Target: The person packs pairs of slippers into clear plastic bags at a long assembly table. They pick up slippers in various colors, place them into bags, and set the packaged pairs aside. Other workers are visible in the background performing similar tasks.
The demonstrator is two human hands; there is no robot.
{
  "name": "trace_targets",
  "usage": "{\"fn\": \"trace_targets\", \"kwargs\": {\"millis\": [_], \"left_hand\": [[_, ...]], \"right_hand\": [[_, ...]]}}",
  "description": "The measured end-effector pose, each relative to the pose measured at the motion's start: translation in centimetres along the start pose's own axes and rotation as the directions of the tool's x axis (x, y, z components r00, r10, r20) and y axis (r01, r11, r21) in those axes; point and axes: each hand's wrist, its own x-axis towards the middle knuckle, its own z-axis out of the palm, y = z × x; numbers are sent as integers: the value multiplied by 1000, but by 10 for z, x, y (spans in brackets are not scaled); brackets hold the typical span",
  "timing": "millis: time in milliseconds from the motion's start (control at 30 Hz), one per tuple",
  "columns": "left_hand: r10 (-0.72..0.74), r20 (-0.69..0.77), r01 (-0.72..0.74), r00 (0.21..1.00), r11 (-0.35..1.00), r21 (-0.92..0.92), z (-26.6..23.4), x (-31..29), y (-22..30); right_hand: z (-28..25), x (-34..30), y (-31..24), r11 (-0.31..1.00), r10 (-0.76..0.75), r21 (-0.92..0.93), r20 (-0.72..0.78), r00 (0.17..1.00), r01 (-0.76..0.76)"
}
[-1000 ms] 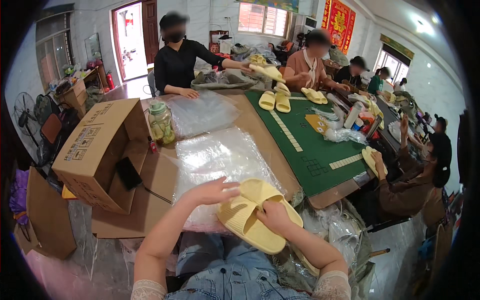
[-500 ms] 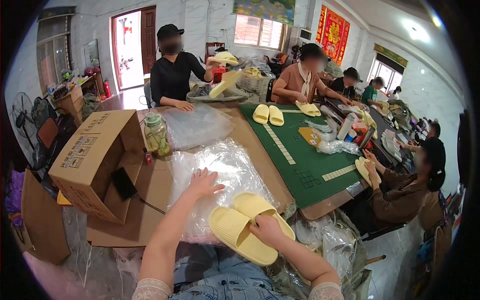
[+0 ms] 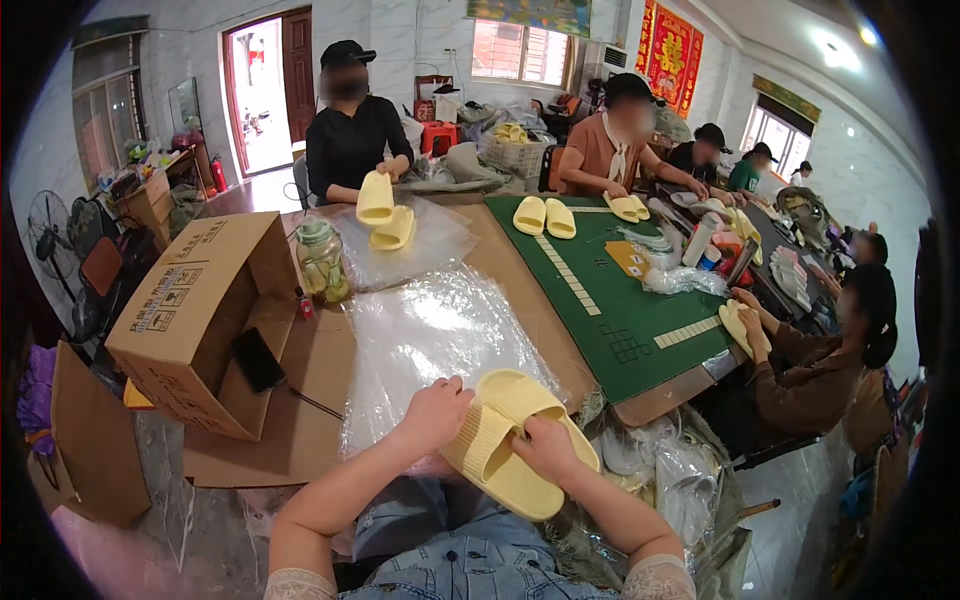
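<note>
My right hand (image 3: 548, 450) grips a pair of pale yellow slippers (image 3: 515, 490) over my lap, at the table's near edge. Its fingers reach in between the two, which lie side by side and overlap. Beside their left edge, my left hand (image 3: 438, 412) is closed with its fingers drawn together. What it pinches, if anything, I cannot make out. Under and beyond that hand lies a stack of clear plastic bags (image 3: 430, 330), shiny and flat on the brown tabletop.
To the left stand an open cardboard box (image 3: 190, 310), a black phone (image 3: 258, 362) and a glass jar (image 3: 320, 262). Across the table, a person in black (image 3: 350, 140) holds yellow slippers (image 3: 385, 215) over more bags. A green board (image 3: 640, 300) bears more slippers (image 3: 545, 216); other people sit along the right.
My left hand has gone from lying spread on the bags to closed beside the slippers. The slippers have shifted slightly right. The person opposite has lowered their slippers toward the table.
</note>
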Motion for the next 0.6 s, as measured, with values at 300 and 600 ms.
{"fn": "trace_targets", "kwargs": {"millis": [300,600], "left_hand": [[140,-322,-179,936,979,-93,-10,-5,20],[56,-441,-247,896,889,-387,-43,-13,32]], "right_hand": [[2,3,-20,997,-64,46,-42,997,66],[15,65,-29,995,10,98,-178,984,8]]}}
